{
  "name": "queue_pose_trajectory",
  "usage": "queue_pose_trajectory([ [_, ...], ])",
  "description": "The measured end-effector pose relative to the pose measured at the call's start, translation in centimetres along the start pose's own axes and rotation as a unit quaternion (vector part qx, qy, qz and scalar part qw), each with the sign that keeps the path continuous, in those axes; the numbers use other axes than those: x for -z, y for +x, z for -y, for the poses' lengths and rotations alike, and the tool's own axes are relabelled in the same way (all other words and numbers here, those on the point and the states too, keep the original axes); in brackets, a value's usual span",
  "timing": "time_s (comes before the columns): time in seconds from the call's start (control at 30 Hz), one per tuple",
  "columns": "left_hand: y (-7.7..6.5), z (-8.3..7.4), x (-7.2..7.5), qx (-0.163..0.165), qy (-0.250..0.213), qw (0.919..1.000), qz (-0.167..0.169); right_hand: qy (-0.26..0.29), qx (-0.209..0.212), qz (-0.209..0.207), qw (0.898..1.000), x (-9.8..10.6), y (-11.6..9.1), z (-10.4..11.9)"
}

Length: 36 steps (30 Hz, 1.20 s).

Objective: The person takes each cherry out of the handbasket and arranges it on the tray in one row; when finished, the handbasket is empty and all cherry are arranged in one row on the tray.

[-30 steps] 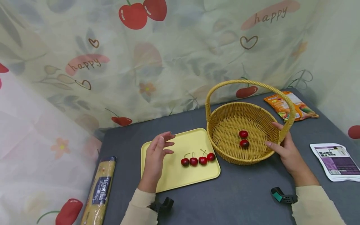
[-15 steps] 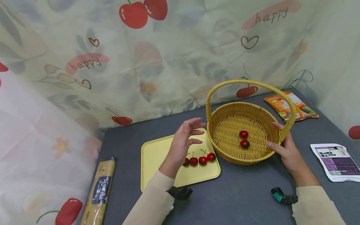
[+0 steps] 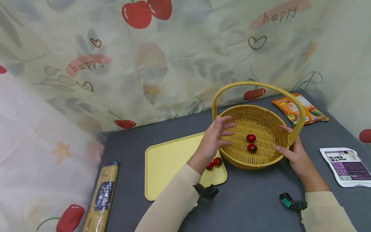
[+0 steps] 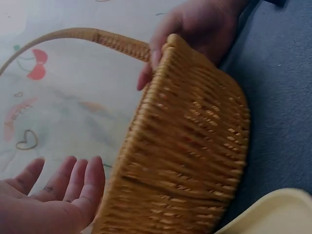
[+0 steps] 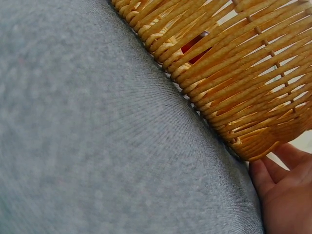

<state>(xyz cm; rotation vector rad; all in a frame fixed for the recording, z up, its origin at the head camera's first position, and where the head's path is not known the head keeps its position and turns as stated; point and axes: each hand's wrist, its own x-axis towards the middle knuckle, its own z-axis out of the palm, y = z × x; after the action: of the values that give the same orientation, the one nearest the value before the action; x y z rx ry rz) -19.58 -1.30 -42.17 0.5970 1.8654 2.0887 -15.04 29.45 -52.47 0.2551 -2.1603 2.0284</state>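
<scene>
The left hand (image 3: 214, 137), fingers loosely spread and holding nothing, hovers over the wicker basket's (image 3: 249, 165) left rim; the right hand (image 3: 296, 158) pinches the opposite rim by the handle's (image 3: 255, 84) foot, presumably for steadiness. Two cherries (image 3: 252, 148) inside; two tray cherries (image 3: 217, 161) show on the yellow tray (image 3: 165, 167), just beside, probably for easy reach.

Cherries (image 3: 252, 148) lie in the basket (image 3: 246, 165) — tray (image 3: 165, 167) at its left.
</scene>
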Motion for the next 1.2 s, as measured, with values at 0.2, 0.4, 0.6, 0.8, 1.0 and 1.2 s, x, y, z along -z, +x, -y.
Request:
queue_pose_trajectory([
  [0.2, 1.6, 1.5, -1.8, 0.04, 0.02, 0.9987, -0.023, -0.017, -0.003, 0.003, 1.0, 0.0, -0.1, 0.3],
  [0.4, 3.2, 2.2, -3.3, 0.063, 0.058, 0.9955, -0.039, 0.002, 0.009, 0.004, 1.0, 0.1, -0.1, 0.5],
  [0.6, 4.9, 3.0, -4.5, 0.085, 0.113, 0.9873, -0.073, 0.015, 0.016, 0.003, 1.0, 0.0, -0.1, 0.3],
  [0.8, 6.0, 3.5, -5.3, 0.133, 0.147, 0.9746, -0.104, 0.021, 0.018, 0.006, 1.0, 0.0, -0.1, 0.1],
  [1.0, 6.7, 3.8, -6.2, 0.169, 0.206, 0.9553, -0.128, 0.014, 0.015, 0.004, 1.0, 0.1, 0.0, 0.2],
  [1.2, 6.9, 4.3, -6.9, 0.226, 0.246, 0.9334, -0.132, 0.002, 0.013, 0.003, 1.0, 0.0, 0.0, 0.1],
])
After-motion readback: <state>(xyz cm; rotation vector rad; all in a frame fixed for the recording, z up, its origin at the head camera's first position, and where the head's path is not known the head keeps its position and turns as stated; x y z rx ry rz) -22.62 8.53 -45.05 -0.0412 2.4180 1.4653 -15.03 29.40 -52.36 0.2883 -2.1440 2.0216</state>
